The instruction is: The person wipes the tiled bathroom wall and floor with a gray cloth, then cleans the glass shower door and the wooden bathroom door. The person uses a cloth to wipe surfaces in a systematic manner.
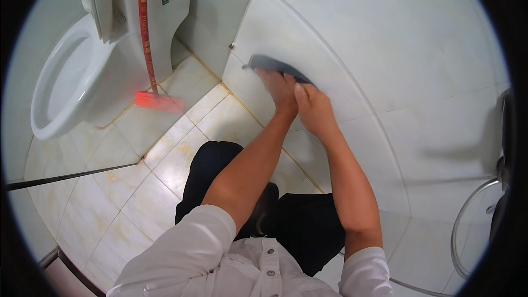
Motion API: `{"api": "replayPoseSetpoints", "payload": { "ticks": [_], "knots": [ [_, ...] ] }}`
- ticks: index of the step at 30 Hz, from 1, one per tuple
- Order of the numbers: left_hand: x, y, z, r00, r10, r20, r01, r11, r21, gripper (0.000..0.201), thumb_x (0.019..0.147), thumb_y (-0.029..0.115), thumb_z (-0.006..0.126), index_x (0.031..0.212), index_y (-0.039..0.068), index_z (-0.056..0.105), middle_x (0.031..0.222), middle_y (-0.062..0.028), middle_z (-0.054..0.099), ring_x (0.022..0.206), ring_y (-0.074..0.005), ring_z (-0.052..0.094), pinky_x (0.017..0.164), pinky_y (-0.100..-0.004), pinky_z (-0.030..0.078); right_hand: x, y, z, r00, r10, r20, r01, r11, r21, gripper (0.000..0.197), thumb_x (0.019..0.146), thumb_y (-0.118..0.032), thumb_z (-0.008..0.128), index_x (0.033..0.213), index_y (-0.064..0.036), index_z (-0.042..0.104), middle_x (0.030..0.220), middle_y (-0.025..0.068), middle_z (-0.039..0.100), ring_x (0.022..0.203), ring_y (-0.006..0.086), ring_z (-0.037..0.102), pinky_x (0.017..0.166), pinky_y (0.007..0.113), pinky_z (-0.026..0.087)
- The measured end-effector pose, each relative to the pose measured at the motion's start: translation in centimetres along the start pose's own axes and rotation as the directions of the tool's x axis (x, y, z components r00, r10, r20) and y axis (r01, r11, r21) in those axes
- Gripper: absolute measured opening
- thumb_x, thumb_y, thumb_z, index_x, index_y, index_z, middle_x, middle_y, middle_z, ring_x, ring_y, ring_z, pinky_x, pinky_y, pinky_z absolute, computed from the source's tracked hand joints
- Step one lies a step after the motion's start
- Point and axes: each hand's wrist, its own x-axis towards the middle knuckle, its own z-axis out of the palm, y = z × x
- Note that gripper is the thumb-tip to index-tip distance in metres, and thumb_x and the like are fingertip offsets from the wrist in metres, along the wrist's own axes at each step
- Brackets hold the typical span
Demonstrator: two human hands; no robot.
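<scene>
Fingers of the right hand (316, 107) bend at the grey cloth (275, 64); the left hand's (279, 89) are partly hidden, so I can't tell if either pinches. The cloth lies against the white tiled wall (396, 77): best kept flat, pressed evenly. Counted outward: two hands, one cloth, one hose (454, 234), one long-handled red tool (147, 49), one toilet (104, 88)
</scene>
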Motion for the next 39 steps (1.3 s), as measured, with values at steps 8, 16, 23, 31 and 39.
{"api": "replayPoseSetpoints", "payload": {
  "ticks": [8,16,23,31,39],
  "knots": [
    [-1.0,-11.7,-1.0,0.998,-0.064,0.006,0.060,0.968,0.245,0.035,0.105,0.026,0.043,0.119,-0.006,0.048,0.126,-0.0326,0.047,0.120,-0.0471,0.043,0.107,-0.0540,0.032,1.4,2.8,5.6,0.986,0.024,0.163,0.015,0.972,-0.233,0.053,0.102,-0.043,0.051,0.099,0.0072,0.067,0.099,0.0320,0.070,0.095,0.0491,0.066,0.085,0.052,0.051],
    [7.0,-0.1,-2.8,0.945,0.298,0.136,-0.312,0.946,0.090,0.065,0.107,0.035,0.039,0.149,-0.013,0.028,0.160,-0.0417,0.014,0.149,-0.0587,0.008,0.124,-0.0565,0.012,4.1,-2.6,3.0,0.999,-0.037,-0.014,0.039,0.981,0.190,0.046,0.104,-0.039,0.056,0.111,0.0057,0.066,0.094,0.0177,0.071,0.086,0.0213,0.066,0.079,0.035,0.052],
    [9.5,10.1,-1.3,0.934,0.321,0.156,-0.344,0.925,0.159,0.085,0.104,0.049,0.041,0.160,-0.007,0.009,0.167,-0.0339,0.004,0.156,-0.0482,0.002,0.126,-0.0533,0.008,4.5,-7.2,-0.5,0.951,-0.150,-0.272,0.254,0.880,0.402,0.040,0.106,-0.029,0.057,0.127,0.0051,0.062,0.105,0.0101,0.072,0.094,0.0130,0.064,0.085,0.028,0.051],
    [10.7,23.4,1.8,0.664,0.733,0.148,-0.747,0.660,0.083,0.086,0.103,0.053,0.042,0.154,-0.014,0.023,0.165,-0.0364,0.008,0.153,-0.0521,0.007,0.124,-0.0603,0.007,3.8,-12.2,-7.4,0.852,-0.293,-0.434,0.518,0.592,0.617,0.050,0.109,-0.031,0.053,0.143,0.0055,0.049,0.131,0.0116,0.063,0.119,0.0164,0.058,0.104,0.031,0.044],
    [5.0,33.3,5.2,0.129,0.966,0.222,-0.991,0.135,-0.014,0.087,0.094,0.033,0.067,0.161,0.000,0.023,0.168,-0.0304,0.009,0.156,-0.0500,0.007,0.122,-0.0663,0.010,1.5,-13.3,-10.6,0.575,-0.136,-0.807,0.780,0.389,0.490,0.060,0.108,-0.030,0.051,0.151,0.0073,0.033,0.145,0.0188,0.049,0.133,0.0234,0.049,0.112,0.037,0.038]
  ]
}}
